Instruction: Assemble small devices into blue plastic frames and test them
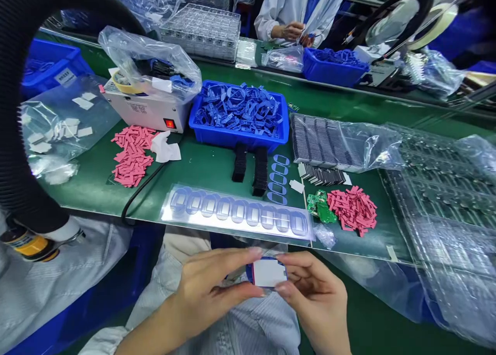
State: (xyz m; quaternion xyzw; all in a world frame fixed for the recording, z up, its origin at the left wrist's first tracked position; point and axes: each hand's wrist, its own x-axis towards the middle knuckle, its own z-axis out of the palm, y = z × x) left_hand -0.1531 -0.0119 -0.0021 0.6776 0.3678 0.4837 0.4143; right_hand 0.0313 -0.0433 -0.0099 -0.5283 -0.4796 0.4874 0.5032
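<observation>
My left hand point(217, 277) and my right hand point(313, 288) pinch a small blue plastic frame from both sides, above my lap and just off the table's front edge. In the blue frame lies a white rectangular panel point(270, 273), facing up, with a thin pink strip along its left side. Its ends are partly hidden by my fingertips. On the table edge just beyond my hands rests a clear film sheet point(248, 234) carrying a row of blue oval outlines with white rectangles in them.
A blue bin point(199, 130) full of blue frames stands mid-table. Pink strips lie in piles at left point(132, 158) and right point(352, 210), the latter beside green circuit boards point(321, 206). Black stacks point(260, 174), a grey box point(145, 107) and clear trays point(445, 215) surround them. Opposite, a co-worker point(302, 14) sits.
</observation>
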